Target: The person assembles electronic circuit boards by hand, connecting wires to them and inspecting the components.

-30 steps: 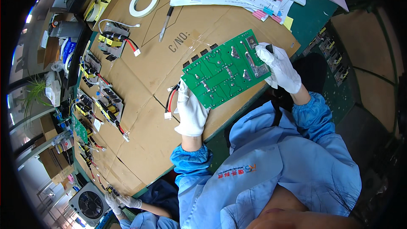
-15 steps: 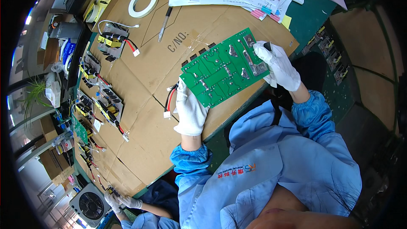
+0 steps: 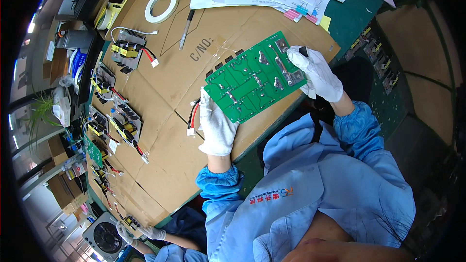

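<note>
View shifted slightly, green board (image 3: 253, 78) still held

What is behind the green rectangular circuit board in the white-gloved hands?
Past its upper edge, blocky black components show; beside the white-gloved left hand, red and black wires with a white plug. The green rectangular circuit board covers anything else behind.

Green rect. PCB (image 3: 242, 90), solder side up, held diag. nr view ctr.
</note>
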Tool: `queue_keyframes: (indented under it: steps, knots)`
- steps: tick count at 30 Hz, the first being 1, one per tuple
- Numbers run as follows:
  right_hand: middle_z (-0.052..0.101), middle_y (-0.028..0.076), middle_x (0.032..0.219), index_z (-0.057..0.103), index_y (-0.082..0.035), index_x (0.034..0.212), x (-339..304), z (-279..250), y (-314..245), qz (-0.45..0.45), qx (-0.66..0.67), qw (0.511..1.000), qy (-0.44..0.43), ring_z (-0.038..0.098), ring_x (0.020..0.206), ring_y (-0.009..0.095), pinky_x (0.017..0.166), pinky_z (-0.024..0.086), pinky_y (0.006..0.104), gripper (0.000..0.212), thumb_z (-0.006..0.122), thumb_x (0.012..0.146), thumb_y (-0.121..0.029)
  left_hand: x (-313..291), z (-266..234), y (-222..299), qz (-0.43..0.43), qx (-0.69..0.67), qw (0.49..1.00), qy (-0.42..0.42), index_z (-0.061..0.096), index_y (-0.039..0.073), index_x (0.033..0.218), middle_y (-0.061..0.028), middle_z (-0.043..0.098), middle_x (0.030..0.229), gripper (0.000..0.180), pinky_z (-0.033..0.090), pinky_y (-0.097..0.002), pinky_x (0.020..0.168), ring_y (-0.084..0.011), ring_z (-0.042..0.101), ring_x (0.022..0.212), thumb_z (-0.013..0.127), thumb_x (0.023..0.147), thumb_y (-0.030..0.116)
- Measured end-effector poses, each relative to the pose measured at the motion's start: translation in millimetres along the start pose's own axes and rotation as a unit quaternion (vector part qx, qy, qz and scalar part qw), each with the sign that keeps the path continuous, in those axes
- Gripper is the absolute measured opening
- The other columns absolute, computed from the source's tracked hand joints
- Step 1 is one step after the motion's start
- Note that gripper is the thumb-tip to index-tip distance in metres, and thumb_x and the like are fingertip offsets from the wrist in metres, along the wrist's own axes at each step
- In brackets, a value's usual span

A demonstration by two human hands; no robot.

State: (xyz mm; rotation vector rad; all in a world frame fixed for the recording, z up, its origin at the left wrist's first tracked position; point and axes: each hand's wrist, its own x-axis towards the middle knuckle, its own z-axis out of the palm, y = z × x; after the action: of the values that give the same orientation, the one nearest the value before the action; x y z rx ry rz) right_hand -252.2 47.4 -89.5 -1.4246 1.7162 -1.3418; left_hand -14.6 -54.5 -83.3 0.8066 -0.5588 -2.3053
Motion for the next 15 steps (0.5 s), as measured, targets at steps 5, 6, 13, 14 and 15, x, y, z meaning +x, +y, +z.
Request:
queue_keyframes:
  steps: [5,6,13,14,15]
  knots:
    - [0.059,0.013,0.089,0.060,0.002,0.110,1,-1,9,-0.040,-0.024,0.999,0.000,0.058,0.078,0.022,0.074,0.045,0.0330,0.045,0.045,0.097,-0.038,0,7,2,0.005,0.004,1.000,0.014,0.045,0.010,0.134,-0.0092,0.050,0.134,0.057,0.047,-0.0429,0.097,-0.0255,0.050,0.120,0.047,0.096,0.053]
    - [0.059,0.014,0.089,0.060,0.002,0.110,2,-1,10,-0.097,-0.057,0.994,0.009,0.059,0.078,0.023,0.074,0.045,0.0330,0.044,0.045,0.098,-0.038,0,8,2,-0.001,-0.001,1.000,0.008,0.045,0.010,0.134,-0.0093,0.051,0.133,0.057,0.048,-0.0421,0.094,-0.0251,0.052,0.118,0.046,0.096,0.053]
    - [0.059,0.013,0.088,0.060,0.002,0.110,5,-7,-11,0.183,0.088,0.977,-0.064,0.059,0.068,0.021,0.064,0.045,0.0297,0.043,0.042,0.099,-0.036,0,3,4,-0.029,-0.047,0.998,0.006,0.047,0.008,0.133,-0.0102,0.053,0.132,0.054,0.049,-0.0461,0.095,-0.0274,0.054,0.117,0.045,0.098,0.049]
    - [0.059,0.012,0.086,0.060,0.002,0.110,4,-7,-7,0.189,0.114,0.974,-0.055,0.058,0.065,0.018,0.062,0.045,0.0289,0.044,0.044,0.099,-0.038,0,4,4,-0.030,-0.046,0.998,0.004,0.047,0.008,0.133,-0.0102,0.053,0.132,0.054,0.049,-0.0461,0.095,-0.0274,0.054,0.117,0.045,0.098,0.049]
    - [0.059,0.011,0.085,0.060,0.002,0.109,3,-7,-6,0.195,0.140,0.970,-0.046,0.057,0.063,0.016,0.059,0.045,0.0281,0.045,0.045,0.098,-0.039,0,5,4,-0.030,-0.043,0.999,0.006,0.047,0.008,0.133,-0.0101,0.053,0.132,0.054,0.049,-0.0460,0.095,-0.0272,0.054,0.117,0.045,0.098,0.049]
